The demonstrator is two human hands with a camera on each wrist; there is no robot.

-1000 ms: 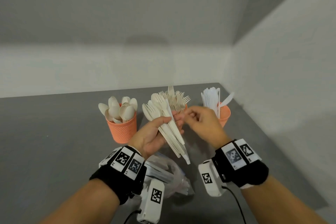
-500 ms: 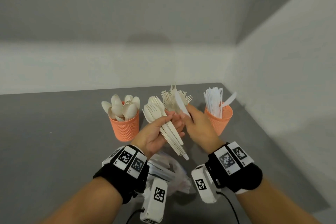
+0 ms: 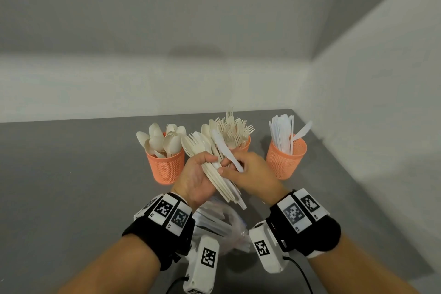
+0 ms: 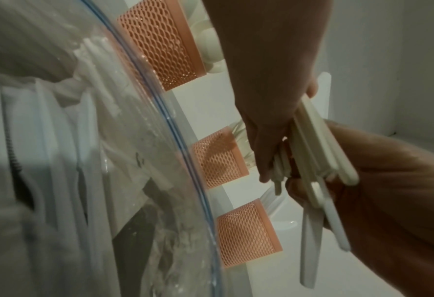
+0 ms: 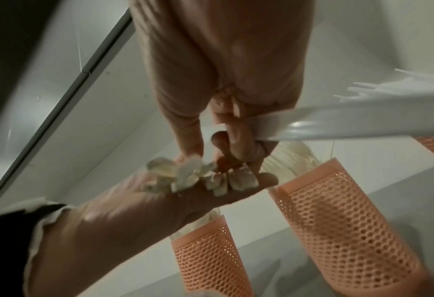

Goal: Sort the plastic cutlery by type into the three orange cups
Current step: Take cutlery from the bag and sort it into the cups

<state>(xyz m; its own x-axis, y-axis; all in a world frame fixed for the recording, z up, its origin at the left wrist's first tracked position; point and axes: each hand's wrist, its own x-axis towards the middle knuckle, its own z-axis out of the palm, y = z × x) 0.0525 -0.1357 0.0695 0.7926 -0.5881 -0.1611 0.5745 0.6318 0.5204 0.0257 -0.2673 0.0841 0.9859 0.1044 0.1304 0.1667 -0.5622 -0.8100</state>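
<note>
My left hand grips a bundle of cream cutlery, fork and spoon heads fanned upward. My right hand touches the bundle and pinches the handle of a white knife, blade pointing up and left. In the right wrist view the knife runs right from my curled fingers, above the bundle's handle ends. Behind the hands stand three orange cups: spoon cup, fork cup partly hidden, knife cup.
A clear plastic bag with more white cutlery lies on the grey table under my wrists; it fills the left of the left wrist view. White walls close the table's back and right edges.
My right hand has gone from reaching into the bundle to holding a white knife drawn out of it. The left hand keeps its grip on the bundle.
</note>
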